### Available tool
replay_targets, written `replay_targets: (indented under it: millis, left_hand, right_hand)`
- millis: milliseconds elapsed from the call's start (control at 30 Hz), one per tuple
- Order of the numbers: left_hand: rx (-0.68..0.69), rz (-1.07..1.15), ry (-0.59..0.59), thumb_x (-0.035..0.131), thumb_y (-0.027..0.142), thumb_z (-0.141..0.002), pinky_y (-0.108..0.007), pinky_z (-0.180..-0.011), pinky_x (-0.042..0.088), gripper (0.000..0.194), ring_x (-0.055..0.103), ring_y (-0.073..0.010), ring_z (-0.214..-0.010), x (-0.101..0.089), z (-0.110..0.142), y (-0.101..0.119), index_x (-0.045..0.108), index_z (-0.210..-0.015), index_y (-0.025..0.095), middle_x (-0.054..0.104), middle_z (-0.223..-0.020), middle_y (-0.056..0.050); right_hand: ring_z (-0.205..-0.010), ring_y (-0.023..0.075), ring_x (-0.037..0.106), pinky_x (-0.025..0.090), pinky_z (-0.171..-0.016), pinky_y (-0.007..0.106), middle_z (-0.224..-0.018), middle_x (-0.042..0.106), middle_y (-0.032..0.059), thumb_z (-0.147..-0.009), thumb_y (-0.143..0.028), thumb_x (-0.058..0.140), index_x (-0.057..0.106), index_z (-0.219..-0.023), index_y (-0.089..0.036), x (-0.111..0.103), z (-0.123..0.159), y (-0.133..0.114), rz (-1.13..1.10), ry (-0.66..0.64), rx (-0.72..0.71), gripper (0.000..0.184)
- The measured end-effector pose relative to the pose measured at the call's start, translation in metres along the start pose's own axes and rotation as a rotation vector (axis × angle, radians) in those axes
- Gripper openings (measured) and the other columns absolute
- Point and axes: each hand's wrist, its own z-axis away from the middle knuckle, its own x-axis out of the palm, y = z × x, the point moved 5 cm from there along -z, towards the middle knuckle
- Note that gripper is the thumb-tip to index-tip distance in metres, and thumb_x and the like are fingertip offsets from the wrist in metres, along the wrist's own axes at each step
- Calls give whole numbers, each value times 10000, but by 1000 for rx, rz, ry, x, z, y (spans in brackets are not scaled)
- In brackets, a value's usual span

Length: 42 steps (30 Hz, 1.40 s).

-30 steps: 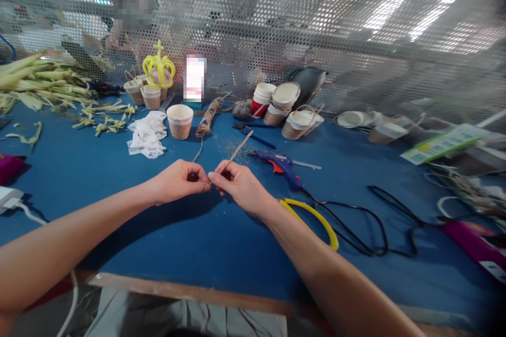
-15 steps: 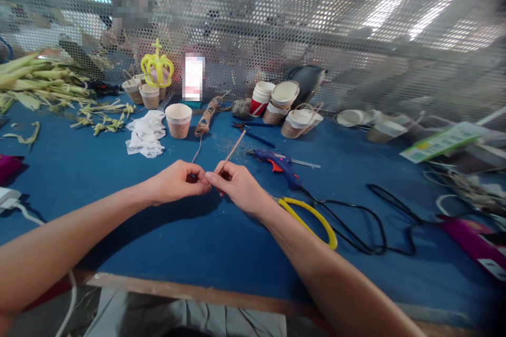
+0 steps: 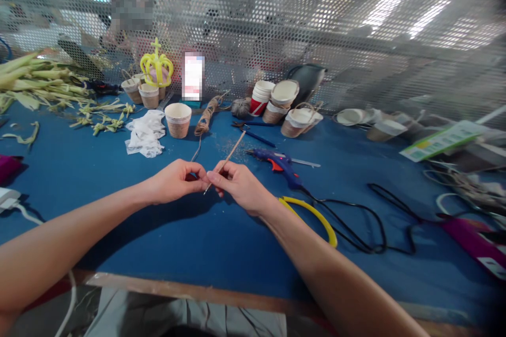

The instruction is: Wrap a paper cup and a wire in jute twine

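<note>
Between thumb and fingers, my right hand pinches a thin twine-wrapped stick, tilted with its upper end pointing away from me. Its bare lower tip sticks out between my hands. My left hand is closed in a pinch on the strand of twine, touching or nearly touching my right fingertips. That strand runs back to a brown twine skein. Beyond my left hand a twine-wrapped paper cup stands upright. The exact point where twine meets stick is hidden by my fingers.
Right of my hands lie a blue glue gun, yellow-handled scissors and dark blue pliers. Crumpled white lace, corn husks and a yellow crown sit left. Cup baskets stand by the mesh panel.
The stick has turned slightly in my right fingers, and its lower tip now shows below them. Both hands stay nearly in place. The view has shifted slightly.
</note>
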Motion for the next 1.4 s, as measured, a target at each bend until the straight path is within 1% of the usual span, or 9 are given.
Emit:
replay_targets:
  millis: [133,300,567,700,933,1200,1400]
  left_hand:
    - [-14,-41,31,528,272,-712,-225,-593,379,158,479,-96,-594,0,1,-1,558,-687,119,566,-649,6]
    - [-4,-105,75,521,302,-715,-205,-515,342,189,426,-80,-534,-2,2,0,556,-670,122,529,-589,25]
    - [-81,-67,56,535,300,-694,-204,-538,344,195,425,-73,-538,-1,3,1,556,-640,114,521,-579,29]
    - [-110,-13,55,556,308,-672,-211,-535,344,195,431,-76,-533,0,3,-1,551,-645,115,522,-586,27]
    - [-78,-5,95,567,300,-656,-206,-516,337,190,416,-69,-510,2,1,-5,524,-604,122,497,-551,42]
    - [-86,13,115,583,261,-637,-206,-524,354,150,436,-70,-516,3,2,-7,519,-620,127,511,-572,39]
    - [-69,-11,116,559,315,-678,-200,-500,321,210,412,-71,-509,2,2,-7,517,-595,127,476,-539,48]
  right_hand:
    - [-461,67,436,347,-462,204,-533,485,-41,-719,-372,571,468,-654,-161,0,0,-1,-9,6,-14,243]
    - [-445,66,418,316,-438,197,-490,450,-57,-726,-366,558,463,-645,-163,0,1,-5,22,14,-28,238]
    - [-409,60,349,275,-423,202,-459,423,-65,-747,-350,527,475,-638,-161,-1,1,-7,224,75,-40,225]
    - [-445,65,356,282,-438,202,-496,440,-52,-748,-340,522,489,-638,-153,-1,2,-9,253,97,-64,219]
    - [-494,76,381,303,-474,210,-536,479,-28,-739,-320,530,510,-630,-138,-1,2,-10,313,131,-92,214]
    - [-497,81,399,312,-477,212,-547,496,-20,-739,-316,530,528,-639,-131,-2,1,-10,315,166,-67,211]
    - [-477,74,371,301,-464,211,-510,449,-39,-731,-350,545,494,-586,-144,-2,2,-10,331,173,-84,257]
